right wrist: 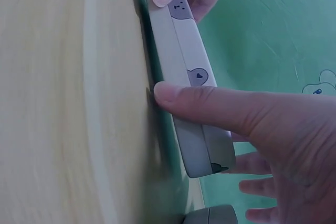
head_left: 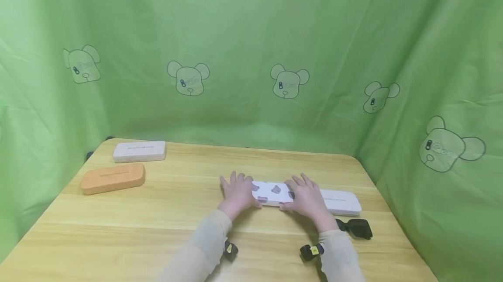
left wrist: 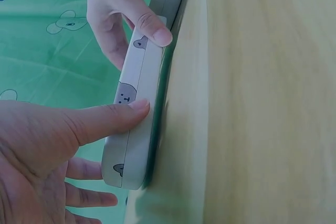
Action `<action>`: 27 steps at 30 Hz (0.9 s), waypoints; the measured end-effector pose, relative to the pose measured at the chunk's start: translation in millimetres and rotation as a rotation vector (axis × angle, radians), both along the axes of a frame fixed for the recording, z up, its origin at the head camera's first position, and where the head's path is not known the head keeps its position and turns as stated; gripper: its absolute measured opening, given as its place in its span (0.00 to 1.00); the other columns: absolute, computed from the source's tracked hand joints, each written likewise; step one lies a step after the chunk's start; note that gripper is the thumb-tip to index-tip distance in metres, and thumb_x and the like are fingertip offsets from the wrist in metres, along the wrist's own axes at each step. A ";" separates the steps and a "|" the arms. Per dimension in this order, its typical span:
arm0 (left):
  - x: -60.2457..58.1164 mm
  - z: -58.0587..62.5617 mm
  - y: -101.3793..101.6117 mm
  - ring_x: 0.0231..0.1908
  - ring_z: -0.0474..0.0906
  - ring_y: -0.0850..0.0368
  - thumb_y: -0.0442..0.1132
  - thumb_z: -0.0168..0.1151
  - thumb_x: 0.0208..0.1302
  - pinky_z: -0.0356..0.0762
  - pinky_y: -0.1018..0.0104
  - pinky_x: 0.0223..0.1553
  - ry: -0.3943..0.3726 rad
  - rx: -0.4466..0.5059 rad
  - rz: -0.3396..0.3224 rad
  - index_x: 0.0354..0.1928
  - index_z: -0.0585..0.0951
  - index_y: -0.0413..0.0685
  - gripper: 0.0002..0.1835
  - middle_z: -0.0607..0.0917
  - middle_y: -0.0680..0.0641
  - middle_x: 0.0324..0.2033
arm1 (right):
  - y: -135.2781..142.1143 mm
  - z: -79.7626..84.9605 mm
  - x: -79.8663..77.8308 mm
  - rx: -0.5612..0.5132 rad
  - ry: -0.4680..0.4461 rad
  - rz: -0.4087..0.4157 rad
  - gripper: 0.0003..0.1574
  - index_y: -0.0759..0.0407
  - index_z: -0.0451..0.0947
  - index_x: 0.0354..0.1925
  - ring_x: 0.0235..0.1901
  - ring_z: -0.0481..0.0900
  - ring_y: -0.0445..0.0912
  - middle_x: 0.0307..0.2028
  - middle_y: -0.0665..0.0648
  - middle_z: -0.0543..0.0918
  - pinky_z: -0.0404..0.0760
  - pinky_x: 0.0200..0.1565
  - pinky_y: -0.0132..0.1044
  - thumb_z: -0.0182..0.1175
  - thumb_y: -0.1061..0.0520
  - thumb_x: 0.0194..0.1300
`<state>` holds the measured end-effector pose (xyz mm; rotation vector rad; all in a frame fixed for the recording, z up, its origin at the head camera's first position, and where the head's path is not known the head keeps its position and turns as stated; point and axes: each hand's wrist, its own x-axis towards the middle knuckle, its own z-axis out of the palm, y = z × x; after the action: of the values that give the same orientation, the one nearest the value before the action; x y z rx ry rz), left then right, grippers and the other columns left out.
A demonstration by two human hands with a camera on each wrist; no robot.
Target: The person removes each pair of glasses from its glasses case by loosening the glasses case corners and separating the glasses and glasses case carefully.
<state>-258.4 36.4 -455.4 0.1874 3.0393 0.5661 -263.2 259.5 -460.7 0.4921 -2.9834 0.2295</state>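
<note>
A white glasses case printed with brown bear heads (head_left: 271,191) lies lengthwise between both hands, closed. My left hand (head_left: 239,193) grips its left end; the thumb presses the near side in the left wrist view, while the fingers reach behind. At the other end my right hand (head_left: 308,197) holds it likewise, its thumb (right wrist: 184,98) on the near side. Whether the case touches the tabletop or is slightly raised, I cannot tell. A plain white glasses case (head_left: 342,202) lies just right of it, partly behind my right hand.
Black sunglasses (head_left: 358,228) lie beside my right wrist, partly hidden by it. On the left of the wooden table (head_left: 157,229) are an orange case (head_left: 114,178) and a pale grey-white case (head_left: 139,151). A green curtain with bear drawings (head_left: 243,33) encloses the far edge and sides.
</note>
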 end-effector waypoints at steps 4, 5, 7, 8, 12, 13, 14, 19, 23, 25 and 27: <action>0.7 -1.6 4.1 0.73 0.54 0.37 0.64 0.77 0.35 0.41 0.25 0.69 -0.006 -0.008 -0.002 0.64 0.74 0.50 0.51 0.71 0.41 0.68 | 3.8 1.7 -0.1 0.005 -0.016 0.006 0.56 0.57 0.74 0.61 0.69 0.57 0.72 0.66 0.69 0.71 0.57 0.66 0.72 0.76 0.33 0.37; 0.9 -2.0 5.0 0.73 0.55 0.37 0.64 0.77 0.35 0.41 0.25 0.69 -0.007 -0.008 -0.002 0.64 0.74 0.50 0.50 0.71 0.41 0.68 | 4.5 2.0 -0.1 0.005 -0.023 0.003 0.56 0.57 0.74 0.61 0.70 0.57 0.71 0.66 0.69 0.70 0.56 0.66 0.72 0.76 0.33 0.37; 1.5 -2.5 6.6 0.73 0.55 0.37 0.64 0.77 0.35 0.41 0.25 0.69 -0.007 -0.007 -0.003 0.63 0.74 0.50 0.50 0.71 0.41 0.68 | 5.6 2.7 0.0 0.000 -0.032 0.003 0.56 0.58 0.74 0.61 0.70 0.57 0.71 0.66 0.69 0.71 0.56 0.67 0.72 0.76 0.34 0.37; 1.8 -2.5 7.2 0.73 0.55 0.37 0.64 0.77 0.35 0.42 0.25 0.69 -0.006 -0.010 -0.004 0.63 0.74 0.50 0.50 0.71 0.41 0.68 | 6.1 2.9 0.0 -0.001 -0.034 0.005 0.56 0.58 0.74 0.61 0.70 0.57 0.71 0.66 0.69 0.71 0.56 0.66 0.72 0.76 0.34 0.37; 3.5 -2.1 9.2 0.73 0.55 0.37 0.65 0.77 0.36 0.42 0.25 0.69 -0.005 -0.019 -0.008 0.64 0.74 0.50 0.50 0.71 0.42 0.68 | 8.3 2.3 -0.1 -0.006 -0.045 0.002 0.56 0.59 0.74 0.61 0.69 0.57 0.71 0.65 0.69 0.72 0.57 0.67 0.71 0.77 0.35 0.37; 3.8 -2.1 9.7 0.73 0.55 0.37 0.65 0.77 0.36 0.42 0.25 0.69 -0.005 -0.019 -0.009 0.64 0.74 0.50 0.50 0.71 0.42 0.68 | 9.0 2.1 -0.4 -0.008 -0.048 0.000 0.56 0.59 0.74 0.61 0.69 0.57 0.71 0.65 0.69 0.72 0.57 0.67 0.71 0.77 0.35 0.37; 4.0 -2.2 10.3 0.73 0.55 0.37 0.65 0.77 0.36 0.42 0.25 0.69 -0.005 -0.020 -0.010 0.64 0.73 0.50 0.50 0.71 0.42 0.68 | 9.8 1.7 -0.6 -0.008 -0.050 0.000 0.55 0.59 0.74 0.60 0.69 0.58 0.72 0.65 0.69 0.72 0.57 0.66 0.71 0.77 0.35 0.37; 5.2 -5.1 13.4 0.72 0.56 0.37 0.65 0.77 0.36 0.42 0.24 0.68 0.005 -0.004 -0.016 0.63 0.73 0.50 0.50 0.72 0.41 0.67 | 13.6 0.7 -1.3 -0.014 -0.063 -0.002 0.55 0.59 0.74 0.60 0.69 0.58 0.72 0.65 0.69 0.72 0.57 0.66 0.71 0.77 0.36 0.37; 5.9 -8.0 14.7 0.72 0.57 0.36 0.65 0.77 0.37 0.43 0.24 0.68 0.015 0.008 -0.023 0.63 0.74 0.50 0.49 0.73 0.41 0.66 | 15.8 1.7 -1.0 -0.016 -0.073 0.000 0.54 0.59 0.74 0.59 0.69 0.58 0.72 0.64 0.68 0.73 0.57 0.66 0.72 0.78 0.36 0.36; 6.3 -8.2 14.9 0.72 0.57 0.36 0.65 0.77 0.37 0.43 0.24 0.68 0.018 0.013 -0.027 0.63 0.74 0.50 0.49 0.74 0.41 0.65 | 16.8 3.0 -0.6 -0.024 -0.081 0.000 0.53 0.59 0.74 0.58 0.69 0.58 0.72 0.63 0.67 0.74 0.57 0.66 0.72 0.78 0.37 0.36; 7.2 -8.0 15.3 0.71 0.58 0.36 0.64 0.77 0.37 0.43 0.24 0.68 0.020 0.023 -0.030 0.62 0.74 0.50 0.48 0.74 0.41 0.65 | 17.9 3.9 -0.4 -0.031 -0.089 -0.002 0.52 0.59 0.74 0.58 0.69 0.58 0.72 0.63 0.67 0.74 0.57 0.66 0.72 0.78 0.38 0.36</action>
<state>-251.2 51.7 -463.3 0.2414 3.0451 0.6002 -263.6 277.4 -456.9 0.4884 -3.0609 0.3049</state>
